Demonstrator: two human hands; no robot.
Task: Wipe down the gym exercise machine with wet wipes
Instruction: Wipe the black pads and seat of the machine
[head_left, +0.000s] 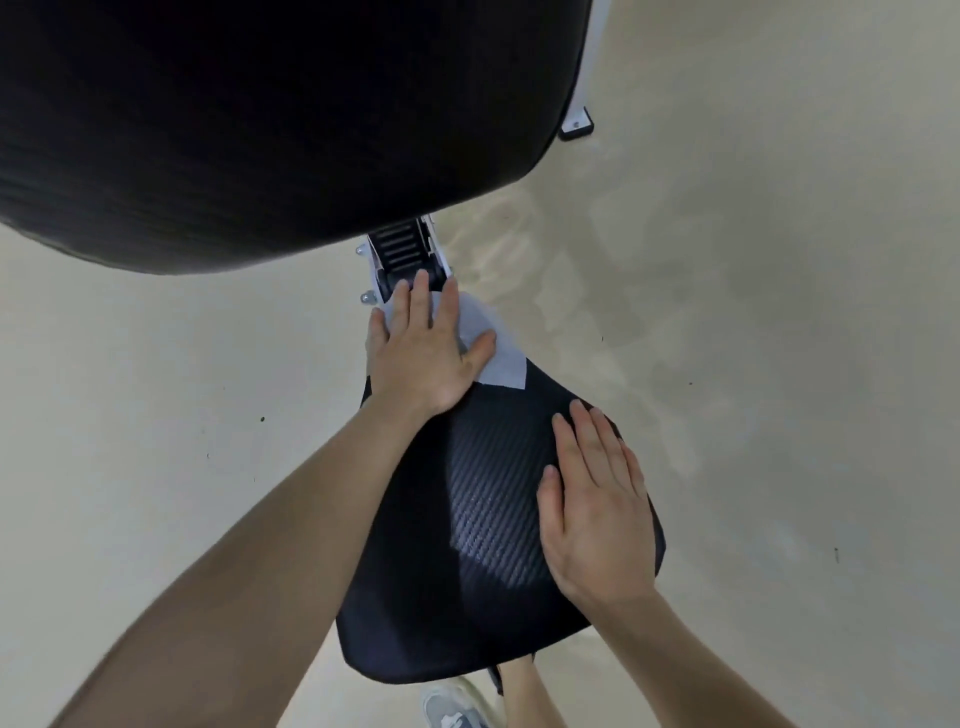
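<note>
Looming closest, the machine's big black back pad (260, 114) fills the upper left. Below it the left hand (423, 353) lies flat, fingers spread, pressing a pale wet wipe (501, 358) onto the narrow far end of the textured black seat (483, 519), beside the white frame (375, 278). Further right, the right hand (597, 509) rests flat on the seat's right side, holding nothing.

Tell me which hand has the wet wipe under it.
The left hand, pressing flat on the white wet wipe at the far end of the seat pad; the right hand rests bare on the pad.
</note>
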